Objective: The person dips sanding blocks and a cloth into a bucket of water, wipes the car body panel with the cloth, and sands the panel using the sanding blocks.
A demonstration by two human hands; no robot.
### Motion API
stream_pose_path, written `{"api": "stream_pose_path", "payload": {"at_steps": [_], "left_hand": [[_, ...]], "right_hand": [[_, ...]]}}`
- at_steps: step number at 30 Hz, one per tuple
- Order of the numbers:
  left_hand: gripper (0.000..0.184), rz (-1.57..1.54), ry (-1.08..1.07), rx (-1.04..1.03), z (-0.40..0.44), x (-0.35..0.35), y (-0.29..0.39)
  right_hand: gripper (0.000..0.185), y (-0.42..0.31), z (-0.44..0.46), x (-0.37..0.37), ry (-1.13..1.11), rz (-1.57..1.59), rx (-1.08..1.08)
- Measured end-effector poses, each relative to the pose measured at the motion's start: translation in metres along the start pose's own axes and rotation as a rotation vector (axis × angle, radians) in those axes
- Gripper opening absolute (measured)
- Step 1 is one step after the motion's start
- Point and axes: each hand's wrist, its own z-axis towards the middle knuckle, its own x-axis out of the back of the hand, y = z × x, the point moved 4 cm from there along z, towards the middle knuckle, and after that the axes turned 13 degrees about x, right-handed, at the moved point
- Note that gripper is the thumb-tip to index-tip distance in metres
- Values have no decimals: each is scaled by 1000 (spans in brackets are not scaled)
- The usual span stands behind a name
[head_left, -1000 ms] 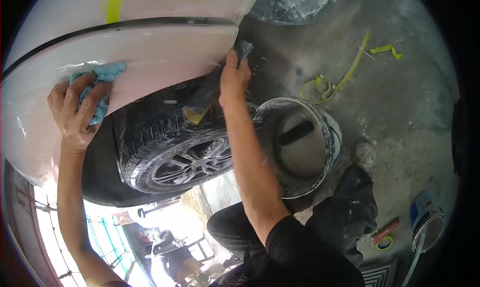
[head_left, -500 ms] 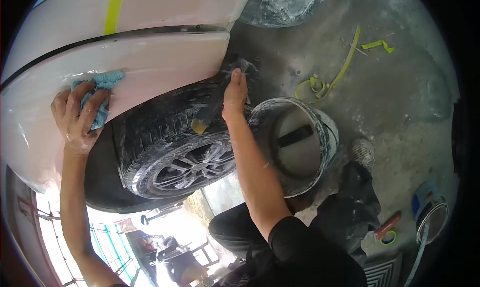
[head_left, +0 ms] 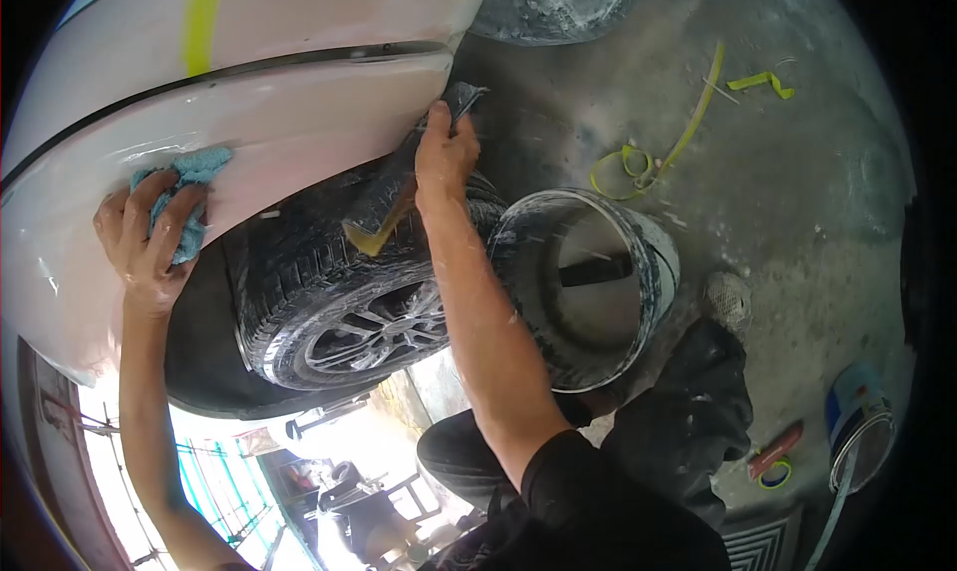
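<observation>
My left hand (head_left: 150, 237) presses a light-blue cloth (head_left: 204, 162) against the pale, wet fender (head_left: 309, 128) of a car, its fingers curled over it. My right hand (head_left: 446, 157) grips a dark, limp sheet that looks like sandpaper (head_left: 367, 240). One end of this sheet hangs with a folded yellow-brown corner in front of the tyre (head_left: 299, 277); the other end sticks out past my thumb. Below and right of that hand stands a bucket (head_left: 653, 262) holding cloudy water and a dark block (head_left: 596, 270).
Yellow-green tape strips (head_left: 688, 142) lie on the wet grey floor. A blue can (head_left: 852, 392), a red-brown tool (head_left: 776, 449) and a tape roll (head_left: 776, 473) are at lower right. A whitish-smeared dark object (head_left: 563, 8) sits at the top. Yellow tape (head_left: 202, 23) crosses the panel above.
My right hand has moved up and left with the sheet, whose corner now hangs folded further left. My left hand and the cloth have shifted slightly left in view.
</observation>
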Motion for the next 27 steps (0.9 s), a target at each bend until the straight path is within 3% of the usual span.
{"api": "stream_pose_path", "payload": {"at_steps": [2, 4, 5, 7, 9, 11, 13, 14, 15, 17, 20, 22, 24, 27], "left_hand": [[29, 8, -8, 2, 0, 3, -1], [29, 20, -8, 5, -3, -1, -2], [30, 27, -9, 6, -7, -1, -1], [31, 53, 20, 4, -5, -5, -3], [30, 15, 7, 2, -5, -7, -4], [30, 7, 8, 9, -4, -3, -3], [33, 9, 12, 4, 2, 3, 1], [33, 15, 24, 9, 3, 4, 1], [33, 14, 30, 3, 5, 4, 1], [33, -9, 16, -5, 2, 1, 4], [33, -13, 16, 4, -2, -1, 1], [34, -1, 19, 1, 0, 0, 0], [35, 0, 22, 5, -2, 1, 0], [35, -11, 33, 17, 2, 1, -1]], "right_hand": [[69, 1, -7, 3, -38, -49, -1], [68, -31, -62, -11, 105, -224, 325], [72, -41, -86, -18, 66, -212, 432], [65, -42, -83, -16, 81, -163, 426], [67, -1, -24, -7, -21, 39, 169], [68, 12, -1, -2, -68, 122, 56], [69, -2, -2, 2, -38, 80, 66], [71, -14, -29, -2, 5, -147, 82], [72, -31, -58, -7, 35, -162, 227], [74, -48, -88, -11, -57, -128, 313], [73, -24, -45, -4, 27, -149, 225], [66, 6, 12, 7, -80, 153, 36], [59, 39, 27, 10, 74, 75, -22], [48, 44, 9, 7, 107, 99, -43]]}}
